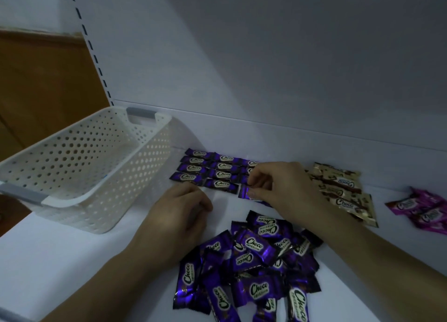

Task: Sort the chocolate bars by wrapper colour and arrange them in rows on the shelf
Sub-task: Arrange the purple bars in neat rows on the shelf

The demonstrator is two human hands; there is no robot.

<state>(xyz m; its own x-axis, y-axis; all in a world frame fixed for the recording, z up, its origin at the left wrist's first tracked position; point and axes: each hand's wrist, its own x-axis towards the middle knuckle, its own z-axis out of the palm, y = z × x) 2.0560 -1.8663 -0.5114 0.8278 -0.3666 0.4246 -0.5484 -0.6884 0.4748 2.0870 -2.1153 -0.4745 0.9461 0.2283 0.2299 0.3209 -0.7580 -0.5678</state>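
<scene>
On the shelf [72,261], the right hand [273,186] pinches a purple bar [244,192], mostly hidden, at the end of the purple rows [212,170]. The left hand [179,215] rests loosely curled, apparently empty. A purple pile [254,261] runs off-frame below. Gold bars [343,191] and pink bars [425,210] lie to the right, with the basket [96,152] to the left.

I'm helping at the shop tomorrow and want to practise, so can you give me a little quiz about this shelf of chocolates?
1. True or false: the gold bars lie between the purple rows and the pink bars.
2. Pick one: what does the right hand pinch? A) a purple bar B) a gold bar C) a pink bar
3. Fill the gap: the loose pile at the front is mostly ___ wrappers.

Key: 1 true; 2 A; 3 purple.
</scene>
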